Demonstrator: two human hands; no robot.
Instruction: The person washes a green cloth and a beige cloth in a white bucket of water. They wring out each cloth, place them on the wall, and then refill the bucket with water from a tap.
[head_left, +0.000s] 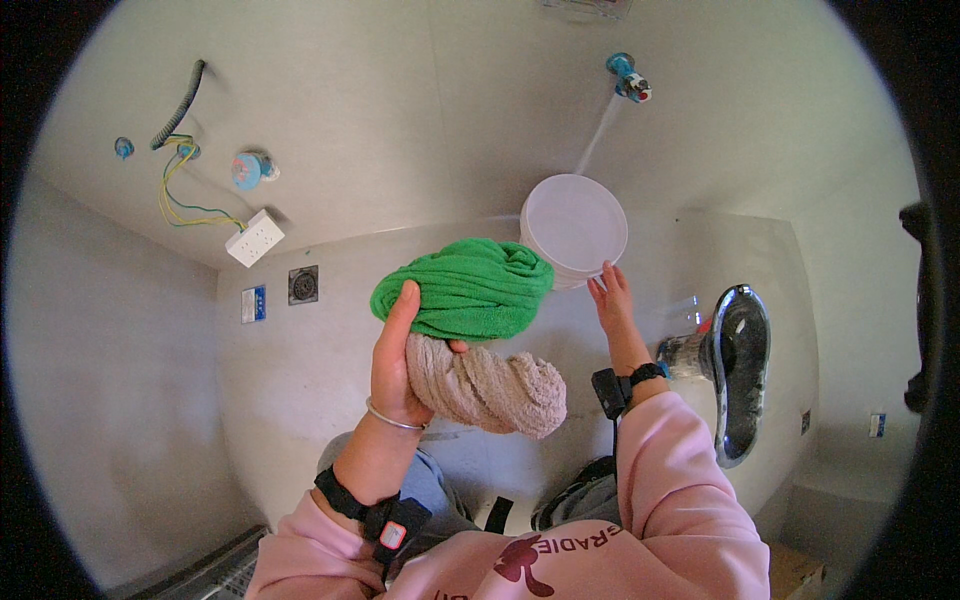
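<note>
Two twisted cloths are in my left hand (397, 360): a green towel (469, 289) lies across the top, and a beige towel (491, 386) sits below it, against the palm. Past them, a round white plastic bucket (574, 225) stands by the wall, its near left side partly behind the green towel. The fingertips of my right hand (613, 289) touch the bucket's near rim and side; whether they grip it cannot be told. A stream of water runs from the wall tap (630, 79) down towards the bucket.
A dark oval basin-like fixture (741, 375) stands right of my right forearm. On the left, a white power socket block (256, 238) hangs by wires from the wall, near a blue-capped pipe fitting (247, 171). A square floor drain (304, 285) lies below them.
</note>
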